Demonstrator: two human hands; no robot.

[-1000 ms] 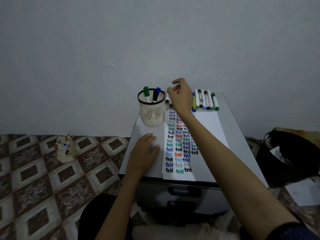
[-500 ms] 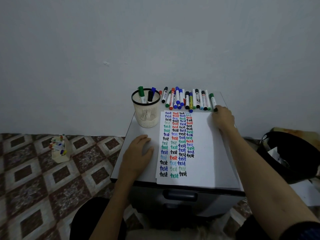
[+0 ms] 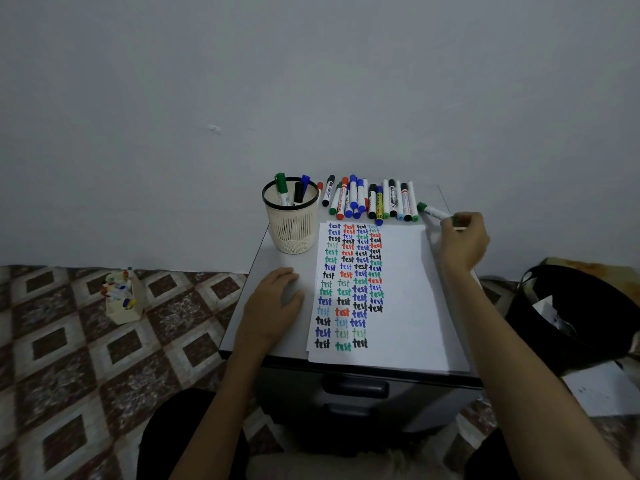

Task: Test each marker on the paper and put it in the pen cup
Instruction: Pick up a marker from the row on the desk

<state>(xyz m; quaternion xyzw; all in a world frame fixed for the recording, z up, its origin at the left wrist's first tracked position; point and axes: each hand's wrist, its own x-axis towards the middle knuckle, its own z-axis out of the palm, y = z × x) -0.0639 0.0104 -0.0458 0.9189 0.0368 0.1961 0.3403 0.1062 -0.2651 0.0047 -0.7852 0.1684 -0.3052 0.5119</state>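
A white sheet of paper [image 3: 401, 306] lies on the small grey cabinet top [image 3: 273, 258], its left half filled with columns of the word "test" in several colours. My right hand [image 3: 464, 242] grips a green-capped white marker [image 3: 433, 212] just past the paper's far right corner, cap pointing left. A row of several markers [image 3: 370, 199] lies along the far edge. A cream mesh pen cup [image 3: 292, 223] with a black rim stands at the far left, holding a green, a black and a blue marker. My left hand [image 3: 273, 306] rests flat on the cabinet, left of the paper.
A wall rises right behind the cabinet. On the tiled floor to the left stands a small cream box [image 3: 123, 301] of coloured items. A black bin [image 3: 571, 313] and loose paper [image 3: 602, 389] sit to the right. Drawer handles [image 3: 355, 388] face me.
My right hand went from the pen cup to the right end of the marker row and picked up the green marker, pulling it out of the row. My left hand stayed put.
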